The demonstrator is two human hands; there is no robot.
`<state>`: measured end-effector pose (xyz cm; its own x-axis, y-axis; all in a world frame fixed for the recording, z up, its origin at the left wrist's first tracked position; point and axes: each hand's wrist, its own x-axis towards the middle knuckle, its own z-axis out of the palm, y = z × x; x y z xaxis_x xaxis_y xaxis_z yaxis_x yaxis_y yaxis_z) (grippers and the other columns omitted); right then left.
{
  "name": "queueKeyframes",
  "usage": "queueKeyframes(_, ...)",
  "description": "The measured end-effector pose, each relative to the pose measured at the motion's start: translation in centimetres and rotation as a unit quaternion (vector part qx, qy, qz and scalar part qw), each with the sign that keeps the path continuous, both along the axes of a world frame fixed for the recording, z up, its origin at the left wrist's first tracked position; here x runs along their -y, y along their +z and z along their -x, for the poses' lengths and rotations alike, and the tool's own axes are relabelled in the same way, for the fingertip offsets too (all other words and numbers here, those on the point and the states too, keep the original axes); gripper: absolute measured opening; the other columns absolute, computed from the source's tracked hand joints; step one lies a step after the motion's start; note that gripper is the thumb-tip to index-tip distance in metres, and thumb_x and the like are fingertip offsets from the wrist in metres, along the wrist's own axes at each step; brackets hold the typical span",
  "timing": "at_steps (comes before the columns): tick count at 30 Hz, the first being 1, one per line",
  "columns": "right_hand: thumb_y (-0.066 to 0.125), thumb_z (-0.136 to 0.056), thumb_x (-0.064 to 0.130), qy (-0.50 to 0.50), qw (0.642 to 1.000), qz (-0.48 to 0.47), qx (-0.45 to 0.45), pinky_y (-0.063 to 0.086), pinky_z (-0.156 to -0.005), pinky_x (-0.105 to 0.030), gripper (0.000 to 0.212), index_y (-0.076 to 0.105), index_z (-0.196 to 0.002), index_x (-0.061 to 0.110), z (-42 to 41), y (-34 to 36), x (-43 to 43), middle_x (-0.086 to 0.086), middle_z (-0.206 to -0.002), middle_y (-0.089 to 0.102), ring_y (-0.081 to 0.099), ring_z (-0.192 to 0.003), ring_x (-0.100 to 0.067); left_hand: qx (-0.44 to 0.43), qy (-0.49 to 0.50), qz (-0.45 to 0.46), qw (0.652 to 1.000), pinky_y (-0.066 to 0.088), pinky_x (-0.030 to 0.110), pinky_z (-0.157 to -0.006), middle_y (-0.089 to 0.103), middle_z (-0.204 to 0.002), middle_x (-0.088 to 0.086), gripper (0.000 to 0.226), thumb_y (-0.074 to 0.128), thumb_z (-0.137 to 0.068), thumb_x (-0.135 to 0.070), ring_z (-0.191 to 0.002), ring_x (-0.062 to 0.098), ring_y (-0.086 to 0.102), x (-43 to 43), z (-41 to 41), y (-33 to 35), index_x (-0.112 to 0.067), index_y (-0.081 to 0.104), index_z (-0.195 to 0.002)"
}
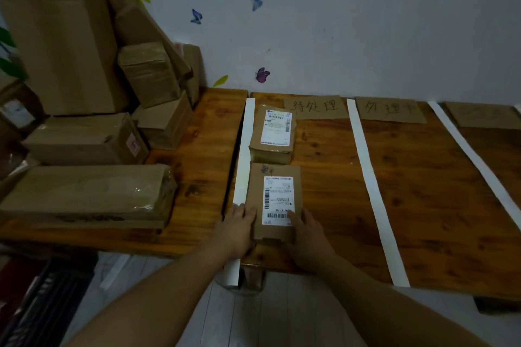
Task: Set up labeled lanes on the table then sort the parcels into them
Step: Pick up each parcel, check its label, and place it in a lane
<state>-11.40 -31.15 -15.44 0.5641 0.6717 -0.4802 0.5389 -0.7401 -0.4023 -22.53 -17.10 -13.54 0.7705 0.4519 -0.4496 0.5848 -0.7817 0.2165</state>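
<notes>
Parcel (277,194) touched by flat left hand (239,227), right hand (306,235)

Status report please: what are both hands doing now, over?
Left grip and right grip touch near parcel, flat on table. Parcel in first lane, beside white strip. Second parcel just beyond it.
</notes>
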Motion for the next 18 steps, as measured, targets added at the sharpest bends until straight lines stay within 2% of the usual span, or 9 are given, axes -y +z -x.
queueKeyframes(2, 0.055, -0.09, 0.046, 0.002, 1.0, 0.016, -0.002, 0.017, -0.117, -0.051, 0.08, 0.006, -0.152, 0.032, -0.1, 0.3, -0.5, -0.007, -0.16, -0.005, 0.001, -0.146, -0.036, -0.016, 0.01, 0.02, 1.0, 0.012, 0.048, -0.116, -0.002, -0.159, 0.005, 0.096, 0.064, -0.083, -0.039, -0.146, 0.029, -0.006, -0.8, -0.2, 0.4, -0.026, -0.002, -0.151)
queueKeyframes(5, 0.058, -0.082, 0.062, 0.005, 1.0, 0.012, 0.014, 0.02, -0.116, -0.051, 0.089, 0.012, -0.151, 0.03, -0.5, 2.2, -1.7, -0.005, -0.159, 0.001, 0.005, -0.145, -0.033, 0.022, 0.034, 0.015, 0.999, 0.006, 0.047, -0.116, -0.004, -0.16, 0.002, 0.092, 0.061, -0.085, -0.044, -0.146, 0.026, -0.009, -2.5, 0.4, 3.1, -0.027, 0.0, -0.151)
queueKeyframes(8, 0.063, -0.08, 0.057, 0.011, 0.999, -0.023, 0.048, 0.027, -0.114, -0.044, 0.087, 0.022, -0.15, 0.026, 0.0, 5.6, -4.9, -0.006, -0.157, 0.013, 0.018, -0.142, -0.029, 0.061, 0.058, -0.007, 0.996, 0.004, 0.045, -0.118, -0.002, -0.16, 0.002, 0.083, 0.056, -0.089, -0.044, -0.146, 0.023, -0.008, -5.5, 2.8, 6.7, -0.026, 0.005, -0.152)
queueKeyframes(13, 0.055, -0.087, 0.056, 0.078, 0.993, -0.077, 0.051, 0.029, -0.109, -0.04, 0.068, 0.036, -0.144, 0.023, 4.8, 11.1, -12.3, -0.012, -0.146, 0.035, 0.031, -0.135, -0.031, 0.1, 0.129, -0.007, 0.987, 0.008, 0.042, -0.119, 0.001, -0.16, 0.003, 0.081, 0.056, -0.09, -0.043, -0.147, 0.025, -0.005, -12.7, 9.7, 10.9, -0.024, 0.008, -0.152)
queueKeyframes(18, 0.054, -0.088, 0.055, 0.121, 0.988, -0.095, 0.012, 0.032, -0.108, -0.039, 0.065, 0.037, -0.143, 0.024, 11.1, 13.8, -19.1, -0.007, -0.141, 0.036, 0.034, -0.133, -0.03, 0.104, 0.209, -0.029, 0.972, 0.01, 0.04, -0.118, 0.004, -0.16, 0.005, 0.08, 0.059, -0.088, -0.043, -0.147, 0.026, -0.001, -19.2, 18.0, 13.4, -0.024, 0.014, -0.151)
